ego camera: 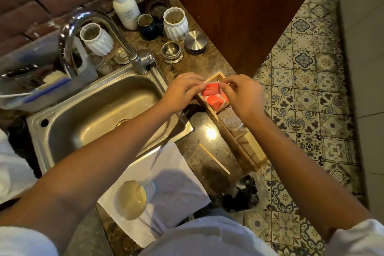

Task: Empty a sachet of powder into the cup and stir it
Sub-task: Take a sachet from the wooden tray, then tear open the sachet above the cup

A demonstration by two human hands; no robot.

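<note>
Head view: a red sachet (212, 89) is being pinched at its top edge by both hands, held just above the far compartment of a wooden tray (216, 119). The left hand (182, 91) is being kept on the sachet's left corner w/ thumb and curled fingers closed on it; the right hand (243, 95) is being kept on the right corner, fingers curled in the same pinch. More red packets (216, 101) are being stored flat in that compartment; the next one along is being filled by something pale and crinkled, poss. clear wrappers, too blurred to tell.

The tray is being set lengthwise along the counter's right edge, w/ patterned floor tiles (307, 93) just beyond. The cup (131, 201), round and pale-filled, is being carried by a white cloth (176, 189) near the counter's front edge, well apart from the hands. A thin wooden stirrer (214, 158) is lying on bare dark marbled counter (203, 129) between cloth and tray, in open room.

A smooth steel sink (99, 110) is being flanked by the left arm; its rim is just beside the tray's far end. A curved chrome tap (91, 27), two ribbed white pots (174, 23), a white pump bottle (124, 6) and steel lids are being crowded along the back.
</note>
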